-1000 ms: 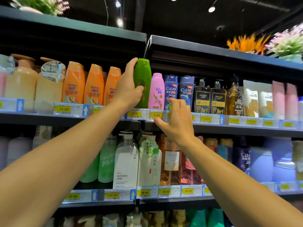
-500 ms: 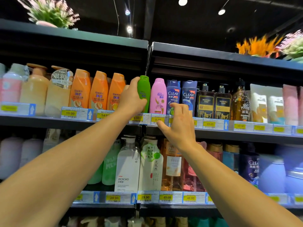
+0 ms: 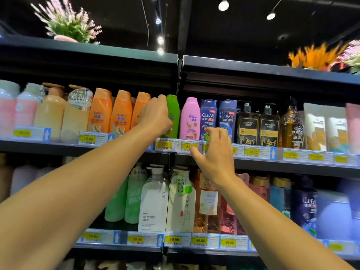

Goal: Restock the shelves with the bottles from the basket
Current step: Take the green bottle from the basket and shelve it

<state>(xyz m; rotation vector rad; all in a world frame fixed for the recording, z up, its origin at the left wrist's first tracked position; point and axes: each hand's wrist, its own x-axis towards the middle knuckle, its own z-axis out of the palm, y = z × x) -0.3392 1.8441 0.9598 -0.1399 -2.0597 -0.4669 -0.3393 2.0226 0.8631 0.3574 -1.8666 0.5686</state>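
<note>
A green bottle (image 3: 174, 114) stands upright on the upper shelf (image 3: 58, 148), between orange bottles (image 3: 121, 112) and a pink bottle (image 3: 190, 118). My left hand (image 3: 155, 115) grips the green bottle from its left side, fingers curled round it. My right hand (image 3: 214, 154) hovers in front of the shelf's price strip, below two blue CLEAR bottles (image 3: 218, 118), its fingers spread and relaxed and holding nothing. The basket is out of view.
Dark WOYORO pump bottles (image 3: 257, 125) and white tubes (image 3: 323, 127) fill the upper shelf to the right. The lower shelf (image 3: 194, 248) holds tall white, green and amber bottles. Potted flowers (image 3: 68, 26) sit on the top board.
The green bottle has come down from a raised, tilted hold to standing upright in the row on the shelf. My left hand slid lower on it. My right hand has hardly moved.
</note>
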